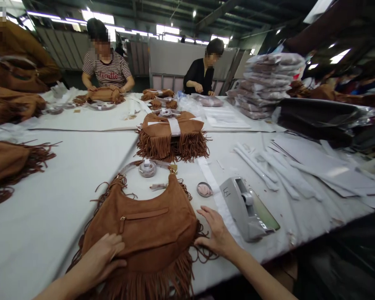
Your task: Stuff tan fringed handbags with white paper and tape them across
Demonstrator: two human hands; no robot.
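Brown fringed bag (153,227) lies beneath loosely curled left fingers (115,243), beside right fingers (210,214) spread wide.

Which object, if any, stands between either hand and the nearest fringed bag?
Nothing visible does: the left hand rests on the bag, the right hand is at its right edge, and the tape dispenser stands farther right.

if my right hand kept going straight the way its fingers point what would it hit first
Probably the side of the brown fringed shoulder bag, just ahead of the right hand; the gap looks small, and whether they already touch is unclear.
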